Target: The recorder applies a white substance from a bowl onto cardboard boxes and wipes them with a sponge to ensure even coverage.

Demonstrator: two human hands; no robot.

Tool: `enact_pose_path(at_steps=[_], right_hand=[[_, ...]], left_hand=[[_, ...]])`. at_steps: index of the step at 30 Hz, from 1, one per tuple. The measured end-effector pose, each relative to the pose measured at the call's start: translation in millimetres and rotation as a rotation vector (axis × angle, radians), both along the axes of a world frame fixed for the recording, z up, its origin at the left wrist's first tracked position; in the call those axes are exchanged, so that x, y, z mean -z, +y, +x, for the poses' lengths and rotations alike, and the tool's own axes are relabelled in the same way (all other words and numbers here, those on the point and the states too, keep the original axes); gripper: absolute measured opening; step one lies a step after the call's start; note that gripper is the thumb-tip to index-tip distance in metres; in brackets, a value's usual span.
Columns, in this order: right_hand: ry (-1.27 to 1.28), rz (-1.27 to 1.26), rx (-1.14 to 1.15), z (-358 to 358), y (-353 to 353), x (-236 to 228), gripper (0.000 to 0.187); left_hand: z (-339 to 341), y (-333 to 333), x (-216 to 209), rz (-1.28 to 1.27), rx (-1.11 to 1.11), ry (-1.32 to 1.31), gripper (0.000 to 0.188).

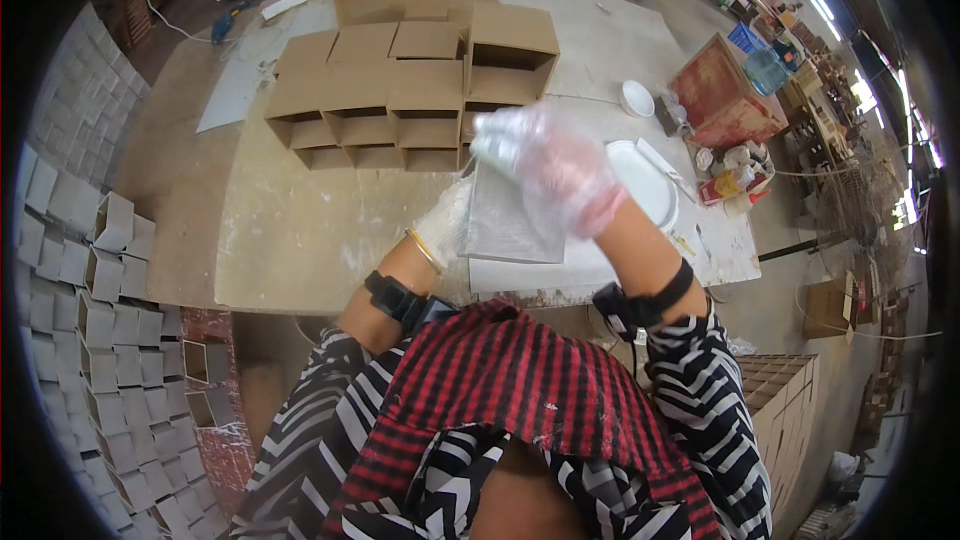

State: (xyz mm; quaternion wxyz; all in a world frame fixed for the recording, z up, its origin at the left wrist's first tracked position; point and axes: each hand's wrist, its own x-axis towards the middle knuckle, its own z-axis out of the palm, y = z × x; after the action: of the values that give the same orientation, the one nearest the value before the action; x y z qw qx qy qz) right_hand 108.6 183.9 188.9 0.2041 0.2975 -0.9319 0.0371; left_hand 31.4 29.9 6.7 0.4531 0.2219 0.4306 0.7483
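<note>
A grey-coated box (512, 225) stands at the front edge of the table, its pale face streaked. My left hand (448, 218), in a white knit glove, is closed against the box's left side, its fingers partly hidden. Above the box, my right hand (570, 175) wears a pinkish glove covered in clear plastic. Motion smears it. Its fingers are closed round a pale, shiny wad (500, 140) that hides the box's far edge. Just beyond stand several joined brown cardboard boxes (425, 85) with open compartments.
Right of the box lie a round white lid or tray (650, 195), a white bowl (637, 98) and a yellow-red packet (722, 187). A reddish crate (728, 95) carries a blue water jug (766, 70). Grey boxes (125, 340) are stacked at left; brown compartmented cartons (785, 390) stand lower right.
</note>
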Motion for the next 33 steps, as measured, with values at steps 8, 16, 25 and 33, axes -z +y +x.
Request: enact_pose_path(at_steps=[8,16,25,33], right_hand=[[-0.295,-0.261,-0.136,3,-12,26,0.041],[-0.025,-0.119,0.016,4,-3,6,0.042],[0.096,-0.138,-0.19,-4,-5,30,0.046],[-0.295,-0.453,-0.239,26,4,19,0.052]], left_hand=[[-14,-6,8,0.332,0.292,-0.317,0.041],[0,-8,5,-0.119,-0.042,0.395,0.041],[-5,3,-23,0.428,0.109,-0.188,0.04],[-1,-23,-41,0.185,-0.02,-0.307,0.041]])
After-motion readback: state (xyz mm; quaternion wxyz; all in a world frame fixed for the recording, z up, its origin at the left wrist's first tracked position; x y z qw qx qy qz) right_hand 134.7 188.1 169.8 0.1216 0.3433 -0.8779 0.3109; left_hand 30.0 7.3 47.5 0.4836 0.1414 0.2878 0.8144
